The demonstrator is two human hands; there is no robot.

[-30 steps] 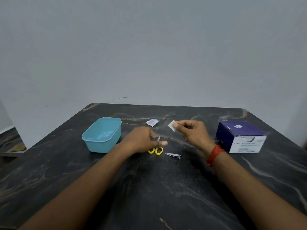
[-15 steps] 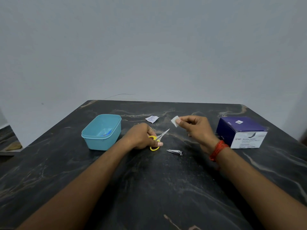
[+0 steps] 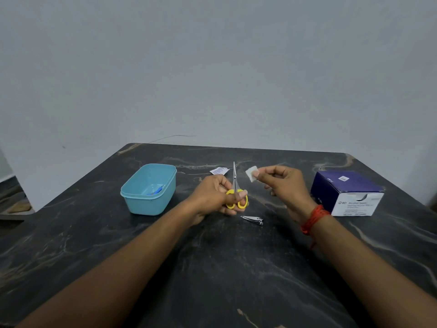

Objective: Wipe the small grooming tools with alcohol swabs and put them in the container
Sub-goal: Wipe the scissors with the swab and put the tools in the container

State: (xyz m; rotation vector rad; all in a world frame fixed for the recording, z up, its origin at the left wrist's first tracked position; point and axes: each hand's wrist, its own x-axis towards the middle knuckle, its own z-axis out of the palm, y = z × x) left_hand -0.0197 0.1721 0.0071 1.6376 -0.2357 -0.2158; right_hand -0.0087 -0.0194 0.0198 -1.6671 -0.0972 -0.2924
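My left hand (image 3: 212, 195) grips small scissors (image 3: 234, 183) by their yellow handles, blades closed and pointing up and away from me. My right hand (image 3: 283, 185) pinches a white alcohol swab (image 3: 250, 173) between thumb and fingers, just right of the blades and apart from them. A metal nail clipper (image 3: 252, 219) lies on the dark table (image 3: 212, 268) below both hands. The teal container (image 3: 149, 188) stands open to the left, with a blue item lying inside.
A purple and white alcohol swab box (image 3: 349, 193) sits at the right. A torn swab wrapper (image 3: 219, 171) lies behind my left hand. The table's far edge meets a plain grey wall.
My left hand has picked the scissors up off the table and turned the blades upright. My right hand has kept the swab raised, nearly in place.
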